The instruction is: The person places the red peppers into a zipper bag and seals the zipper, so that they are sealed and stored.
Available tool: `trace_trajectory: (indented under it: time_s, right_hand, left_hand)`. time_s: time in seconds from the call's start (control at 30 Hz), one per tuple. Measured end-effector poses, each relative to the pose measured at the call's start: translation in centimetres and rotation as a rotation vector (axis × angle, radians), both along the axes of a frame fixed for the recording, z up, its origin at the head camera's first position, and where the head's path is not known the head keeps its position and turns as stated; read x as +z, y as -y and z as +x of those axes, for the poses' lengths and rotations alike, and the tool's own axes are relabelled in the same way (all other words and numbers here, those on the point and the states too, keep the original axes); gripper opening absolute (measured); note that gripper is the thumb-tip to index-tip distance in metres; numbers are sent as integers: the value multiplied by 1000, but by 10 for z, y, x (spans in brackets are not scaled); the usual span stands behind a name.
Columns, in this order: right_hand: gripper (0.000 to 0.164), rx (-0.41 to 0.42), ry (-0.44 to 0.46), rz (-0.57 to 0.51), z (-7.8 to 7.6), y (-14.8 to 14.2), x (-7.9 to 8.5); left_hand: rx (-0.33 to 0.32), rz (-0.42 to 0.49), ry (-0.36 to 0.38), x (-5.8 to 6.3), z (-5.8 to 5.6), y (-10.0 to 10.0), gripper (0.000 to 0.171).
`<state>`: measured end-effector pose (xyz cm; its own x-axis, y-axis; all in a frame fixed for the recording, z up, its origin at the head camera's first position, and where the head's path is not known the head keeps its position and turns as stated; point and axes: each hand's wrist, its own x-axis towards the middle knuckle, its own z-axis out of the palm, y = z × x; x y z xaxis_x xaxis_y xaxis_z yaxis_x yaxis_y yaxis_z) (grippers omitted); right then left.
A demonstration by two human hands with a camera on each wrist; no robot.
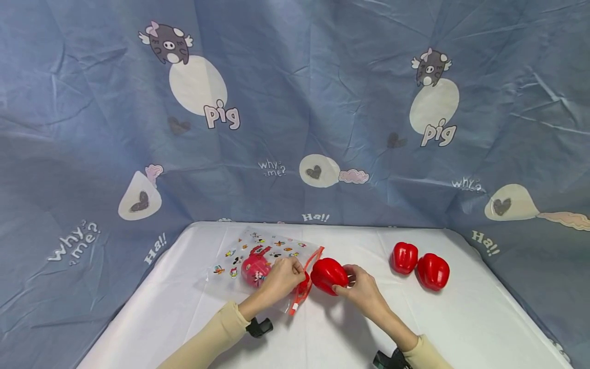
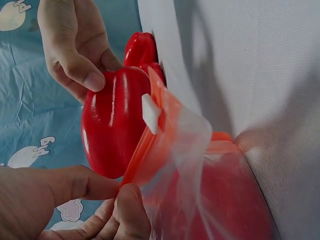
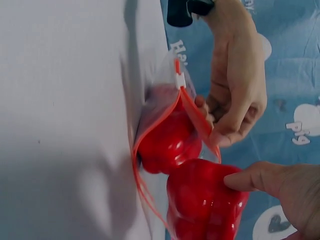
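A clear zip bag with cartoon prints and a red zip edge lies on the table, its mouth toward the right. My left hand pinches the upper lip of that mouth between thumb and fingers, which holds it apart. Inside sits a red bell pepper near the opening, with a pink round object deeper in. My right hand grips another red bell pepper right at the bag's mouth. A white slider sits on the zip at one end.
Two more red bell peppers, one behind the other, stand at the right of the white-covered table. Behind the table hangs a blue printed cloth.
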<state>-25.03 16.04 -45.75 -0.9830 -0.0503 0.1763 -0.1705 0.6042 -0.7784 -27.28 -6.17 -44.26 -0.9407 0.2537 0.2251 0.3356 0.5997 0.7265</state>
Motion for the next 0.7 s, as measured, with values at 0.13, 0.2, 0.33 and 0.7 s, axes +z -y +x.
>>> trace_trajectory:
  time_s: [0.13,0.2,0.33,0.7]
  right_hand:
    - [50,18,-3,7,4,3,1]
    - [50,26,-3,5,6,4,2]
    - [50,42,3,10,9,5,3]
    - [48,74,16,9,11,10,1]
  left_hand:
    - [-4,3,-9,0,0,0,6]
    - [-7,4,-1,-1,0,1,6]
    - [-11,5,20,-2,0,1,6]
    - [-23,4,2,-2,1,1,6]
